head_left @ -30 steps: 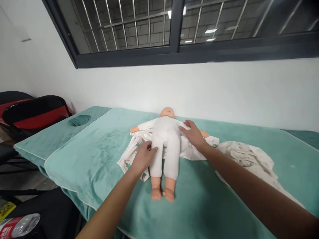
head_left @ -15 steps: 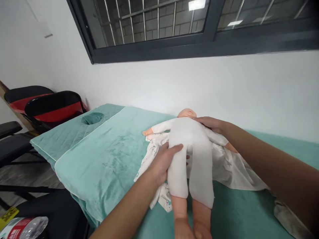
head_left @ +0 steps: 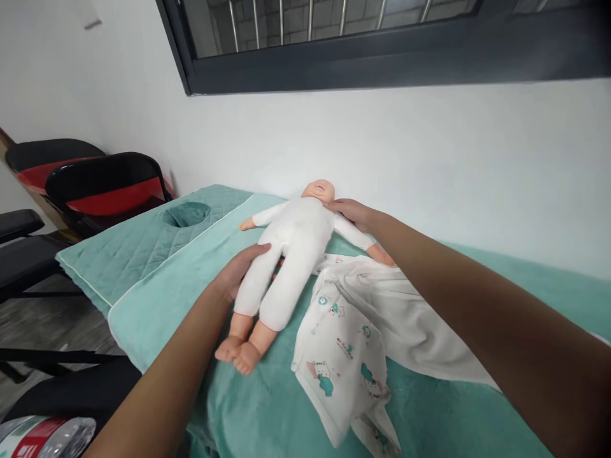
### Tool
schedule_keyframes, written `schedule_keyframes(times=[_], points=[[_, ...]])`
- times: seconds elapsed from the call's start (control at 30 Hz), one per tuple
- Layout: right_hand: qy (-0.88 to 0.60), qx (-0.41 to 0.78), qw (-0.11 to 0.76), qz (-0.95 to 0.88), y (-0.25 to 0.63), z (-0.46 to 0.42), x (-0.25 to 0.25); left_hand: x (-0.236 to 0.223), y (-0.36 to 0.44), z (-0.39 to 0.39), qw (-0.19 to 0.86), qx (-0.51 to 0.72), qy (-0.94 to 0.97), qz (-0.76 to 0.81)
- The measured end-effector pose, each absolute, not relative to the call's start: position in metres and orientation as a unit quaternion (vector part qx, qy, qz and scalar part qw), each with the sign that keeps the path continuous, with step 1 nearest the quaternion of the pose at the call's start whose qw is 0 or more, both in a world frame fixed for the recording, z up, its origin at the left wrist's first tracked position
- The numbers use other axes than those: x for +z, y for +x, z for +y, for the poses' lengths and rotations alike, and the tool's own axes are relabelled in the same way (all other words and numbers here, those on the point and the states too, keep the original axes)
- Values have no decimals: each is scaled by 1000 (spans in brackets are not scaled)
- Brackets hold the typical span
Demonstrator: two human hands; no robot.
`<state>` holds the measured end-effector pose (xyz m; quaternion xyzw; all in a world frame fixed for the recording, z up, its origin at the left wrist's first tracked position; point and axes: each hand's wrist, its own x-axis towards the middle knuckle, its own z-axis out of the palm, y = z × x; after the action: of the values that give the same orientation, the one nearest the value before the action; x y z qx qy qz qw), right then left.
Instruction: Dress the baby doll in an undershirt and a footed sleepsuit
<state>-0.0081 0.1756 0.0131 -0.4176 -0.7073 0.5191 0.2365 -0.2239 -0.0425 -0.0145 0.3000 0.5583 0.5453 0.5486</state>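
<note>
A baby doll [head_left: 300, 222] with a white cloth body lies on its back on the green bed cover [head_left: 186, 305], its head toward the wall and its bare feet toward me. My left hand [head_left: 243, 270] is wrapped round the doll's thigh on the left, thumb on top and fingertips showing between the legs. My right hand [head_left: 353, 211] is at the doll's neck and shoulder on the right, its fingers partly hidden beneath. Beside the doll, under my right forearm, lies a crumpled white baby garment [head_left: 344, 337] with small animal prints.
A round face hole [head_left: 187, 214] opens in the quilted end of the bed at left. Black and red folding chairs [head_left: 114, 191] stand beyond it. A plastic bottle [head_left: 57, 437] lies at the lower left. The wall and a barred window [head_left: 310, 25] rise behind the bed.
The doll has moved left and is down on the bed, off the garment, which now shows to its right. Both hands moved left with it. The view has tilted down.
</note>
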Motion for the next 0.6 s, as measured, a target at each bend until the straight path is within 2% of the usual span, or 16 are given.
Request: schedule_keyframes(times=[0.1, 0.17, 0.27, 0.43, 0.5, 0.6], points=[[-391, 519, 235, -723, -23, 177, -1, -21, -237, -41, 654, 485, 261, 519], [-377, 504, 232, -742, -25, 176, -7, -24, -239, -41, 647, 478, 280, 524], [-414, 444, 202, -769, -14, 176, -15, -26, -237, -42, 575, 481, 348, 562], [-514, 344, 150, -772, 58, 166, -27, -23, -239, -52, 350, 436, 432, 708], [-543, 301, 119, -775, 102, 152, -29, -18, -232, -63, 213, 391, 496, 745], [-577, 228, 73, -781, 160, 123, -26, -15, -206, -82, -14, 266, 685, 679]])
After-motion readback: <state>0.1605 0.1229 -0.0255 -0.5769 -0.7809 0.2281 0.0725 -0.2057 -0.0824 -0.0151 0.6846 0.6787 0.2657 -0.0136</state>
